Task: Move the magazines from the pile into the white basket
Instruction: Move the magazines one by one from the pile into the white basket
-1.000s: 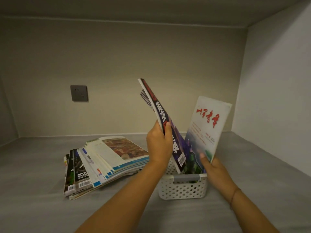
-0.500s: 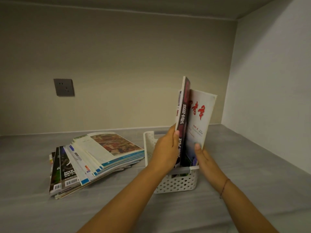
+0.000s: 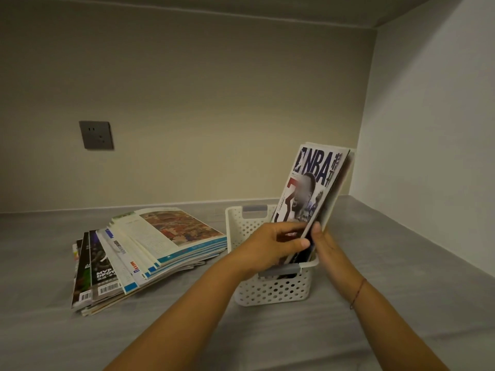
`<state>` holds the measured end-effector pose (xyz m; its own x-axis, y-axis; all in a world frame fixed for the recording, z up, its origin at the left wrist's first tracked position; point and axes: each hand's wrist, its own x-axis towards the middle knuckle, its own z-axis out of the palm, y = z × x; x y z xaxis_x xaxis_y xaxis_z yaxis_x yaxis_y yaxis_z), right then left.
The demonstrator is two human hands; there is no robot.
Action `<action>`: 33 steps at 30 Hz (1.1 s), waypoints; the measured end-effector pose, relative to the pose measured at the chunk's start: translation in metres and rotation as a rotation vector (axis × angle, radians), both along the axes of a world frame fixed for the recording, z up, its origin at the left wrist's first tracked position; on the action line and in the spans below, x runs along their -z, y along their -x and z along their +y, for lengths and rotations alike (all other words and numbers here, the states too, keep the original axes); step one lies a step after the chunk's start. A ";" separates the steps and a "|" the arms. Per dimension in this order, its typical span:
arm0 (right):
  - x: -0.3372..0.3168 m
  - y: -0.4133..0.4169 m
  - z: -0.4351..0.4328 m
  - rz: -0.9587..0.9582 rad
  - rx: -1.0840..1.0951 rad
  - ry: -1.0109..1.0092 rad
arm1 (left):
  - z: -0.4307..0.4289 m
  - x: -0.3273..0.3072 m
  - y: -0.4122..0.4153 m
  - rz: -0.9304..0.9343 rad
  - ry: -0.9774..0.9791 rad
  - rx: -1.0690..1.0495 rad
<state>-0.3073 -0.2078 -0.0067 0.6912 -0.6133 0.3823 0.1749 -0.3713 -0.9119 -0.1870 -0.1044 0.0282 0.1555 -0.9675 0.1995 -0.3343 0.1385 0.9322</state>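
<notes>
- Quick count from us: one white basket (image 3: 270, 291), two magazines standing in it, one pile (image 3: 150, 250), two hands and one wall socket (image 3: 96, 135).
- The pile is fanned out and overlapping, so we can't count it properly. It looks like roughly ten to us, maybe more.
- In the basket we've got the NBA magazine (image 3: 308, 188) in front. A pale magazine (image 3: 351, 159) sits right behind it, with only a sliver of its edge showing.
- The left hand (image 3: 267, 245) reaches in from the lower left, over the basket. Its fingers curl onto the lower cover of the NBA magazine, with the thumb below, pinching the bottom part.
- The right hand (image 3: 328, 247) comes in from the right, its thumb pressed on the magazine's near edge. The other fingers are hidden behind, so we reckon they wrap round the back, but we can't swear to it.
- There's a thin red cord (image 3: 357, 290) on the right wrist.
- The NBA magazine stands on its short bottom edge in the right side of the basket. Its long axis is near upright, with the top tipped right and away, and the cover faces left towards us with the title at the top.
- The basket sits on the grey worktop (image 3: 401, 277), just beside the pile on its right.
</notes>
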 end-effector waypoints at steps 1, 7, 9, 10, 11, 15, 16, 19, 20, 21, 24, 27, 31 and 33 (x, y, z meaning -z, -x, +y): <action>-0.003 0.000 0.001 0.003 -0.015 -0.008 | 0.000 0.000 0.000 -0.012 -0.011 0.015; -0.012 0.004 0.004 0.074 -0.070 0.062 | -0.007 0.001 -0.007 -0.065 -0.065 0.038; -0.012 0.005 0.003 0.075 -0.078 0.069 | -0.010 0.001 -0.016 -0.103 -0.174 0.106; -0.012 0.006 0.003 0.079 -0.081 0.074 | -0.011 0.001 -0.023 -0.106 -0.250 0.148; -0.012 0.007 0.003 0.082 -0.081 0.078 | -0.013 0.001 -0.030 -0.080 -0.308 0.183; -0.014 0.010 0.006 0.098 -0.068 0.079 | -0.035 -0.004 -0.060 0.233 -0.237 -0.007; -0.015 0.010 0.007 0.104 -0.064 0.085 | -0.044 -0.004 -0.068 0.258 -0.215 -0.111; -0.015 0.010 0.007 0.108 -0.055 0.076 | -0.070 -0.006 -0.075 0.187 -0.211 -0.269; -0.015 0.010 0.006 0.106 -0.056 0.066 | -0.079 -0.006 -0.075 0.164 -0.212 -0.288; -0.015 0.010 0.006 0.108 -0.057 0.058 | -0.087 -0.007 -0.075 0.151 -0.202 -0.288; -0.015 0.011 0.004 0.110 -0.059 0.058 | -0.100 -0.010 -0.071 0.191 -0.139 -0.196; -0.014 0.011 0.003 0.110 -0.050 0.050 | -0.103 -0.009 -0.073 0.232 -0.113 -0.163; -0.013 0.010 0.003 0.114 -0.052 0.050 | -0.109 -0.006 -0.083 0.317 -0.103 -0.223; -0.013 0.010 0.003 0.120 -0.068 0.062 | -0.111 -0.007 -0.087 0.395 -0.091 -0.273</action>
